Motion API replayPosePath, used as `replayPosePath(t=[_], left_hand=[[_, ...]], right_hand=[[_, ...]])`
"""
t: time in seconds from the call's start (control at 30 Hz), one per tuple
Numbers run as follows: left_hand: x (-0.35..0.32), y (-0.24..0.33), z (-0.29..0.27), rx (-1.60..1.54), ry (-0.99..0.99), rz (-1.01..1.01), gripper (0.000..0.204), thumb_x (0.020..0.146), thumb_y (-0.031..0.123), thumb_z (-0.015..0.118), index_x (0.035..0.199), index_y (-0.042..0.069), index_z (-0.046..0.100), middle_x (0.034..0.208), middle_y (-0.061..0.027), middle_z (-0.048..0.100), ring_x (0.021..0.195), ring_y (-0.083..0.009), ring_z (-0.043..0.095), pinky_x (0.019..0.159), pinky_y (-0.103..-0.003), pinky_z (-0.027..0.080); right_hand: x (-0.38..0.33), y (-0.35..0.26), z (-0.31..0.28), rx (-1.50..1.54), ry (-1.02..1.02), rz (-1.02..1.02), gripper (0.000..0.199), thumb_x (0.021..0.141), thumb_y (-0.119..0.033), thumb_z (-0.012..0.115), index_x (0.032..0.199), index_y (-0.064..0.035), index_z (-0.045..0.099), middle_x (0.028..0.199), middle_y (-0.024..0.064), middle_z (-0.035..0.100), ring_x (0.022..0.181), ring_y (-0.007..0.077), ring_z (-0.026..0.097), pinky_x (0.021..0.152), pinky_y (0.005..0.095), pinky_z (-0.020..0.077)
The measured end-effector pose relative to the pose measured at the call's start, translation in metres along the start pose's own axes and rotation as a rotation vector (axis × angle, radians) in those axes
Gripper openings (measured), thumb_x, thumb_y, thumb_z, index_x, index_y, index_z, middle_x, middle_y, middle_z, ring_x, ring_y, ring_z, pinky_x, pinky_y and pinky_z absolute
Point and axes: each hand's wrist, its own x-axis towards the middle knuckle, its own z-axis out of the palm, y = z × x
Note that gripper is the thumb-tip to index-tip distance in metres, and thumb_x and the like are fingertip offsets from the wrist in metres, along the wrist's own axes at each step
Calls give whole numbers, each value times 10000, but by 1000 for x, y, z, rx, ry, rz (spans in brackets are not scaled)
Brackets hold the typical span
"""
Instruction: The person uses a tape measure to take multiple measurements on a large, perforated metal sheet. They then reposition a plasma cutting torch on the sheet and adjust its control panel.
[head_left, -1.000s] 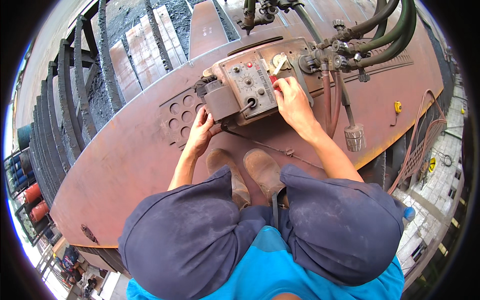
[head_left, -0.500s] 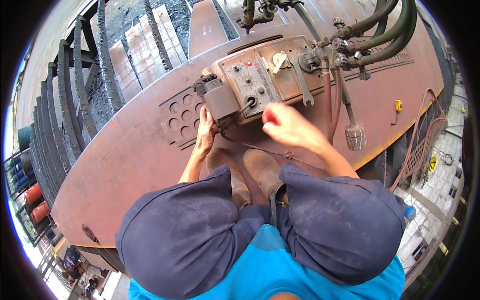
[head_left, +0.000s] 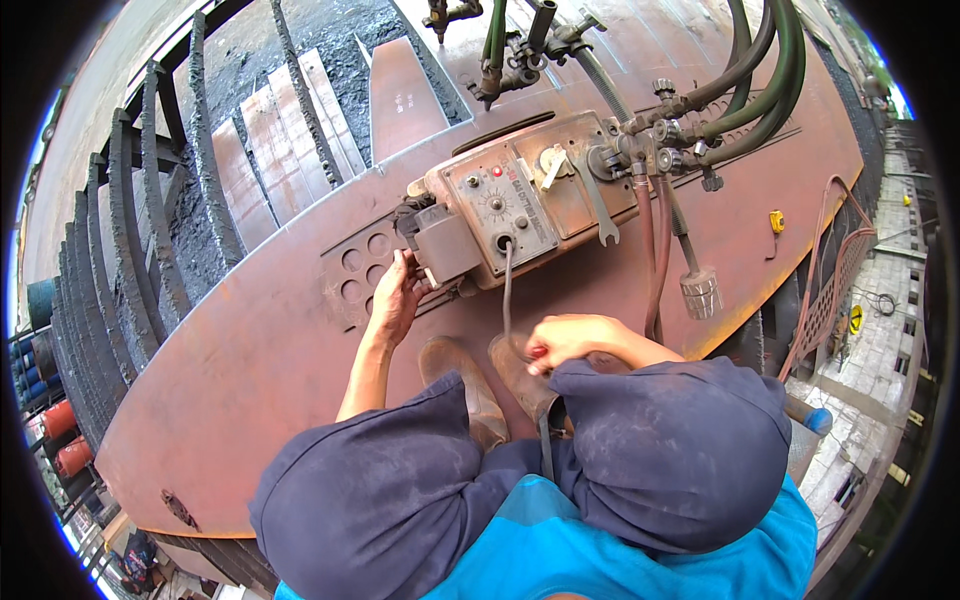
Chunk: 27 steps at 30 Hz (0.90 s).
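A rust-stained portable gas cutting machine [head_left: 580, 215] with a control panel [head_left: 510, 208] rests on a large brown steel plate [head_left: 240, 370]. My left hand [head_left: 396, 298] is at the left end of the machine, its fingers curled at the lower edge of a brown boxy cover [head_left: 447, 248]. A grey cable [head_left: 508, 290] comes out of a round socket on the panel and hangs toward me. Closed around its lower part is my right hand [head_left: 568, 340], just above my right shoe. An open-end wrench [head_left: 603, 215] lies across the machine's top.
Hoses [head_left: 775, 110] and valves [head_left: 665, 130] crowd the machine's right side. A cylindrical metal weight [head_left: 701, 295] hangs there. Further right lies a yellow tape measure [head_left: 777, 222]. Dark, jagged support slats [head_left: 160, 190] stand beyond the plate's left edge. My shoes [head_left: 465, 390] are on the plate.
My right hand has come down toward my knee, drawing the cable out from the panel in a longer line. My left hand stays by the boxy cover. The view has shifted slightly.
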Motion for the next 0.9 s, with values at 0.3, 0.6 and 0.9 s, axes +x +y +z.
replayPosePath(t=[0.3, 0.6, 0.9], left_hand=[[25, -8, 18, -159, -41, -43, 596, 1098, 500, 475, 1490, 52, 486, 1478, -58, 562, 1308, -206, 548, 1107, -407, 440], [14, 0, 10, -128, -65, -90, 616, 1116, 469, 434, 1543, 25, 425, 1587, -92, 470, 1466, -239, 411, 1233, -421, 297], [-14, 58, -16, 541, 157, -248, 417, 1114, 424, 495, 1342, 91, 601, 1070, -33, 675, 882, -131, 612, 791, -315, 513]], right_hand=[[-41, 30, 11, -62, 348, 357, 324, 939, -287, 695, 1190, -82, 708, 994, 177, 751, 946, 388, 704, 819, 473, 548], [-124, 19, -2, 798, 561, 1, 417, 1124, -361, 476, 1431, -112, 610, 793, -21, 518, 751, 78, 435, 702, 250, 408], [-211, -4, -57, 948, 1187, -114, 371, 1137, -318, 436, 1028, -22, 632, 668, -73, 391, 563, 37, 357, 512, 230, 328]])
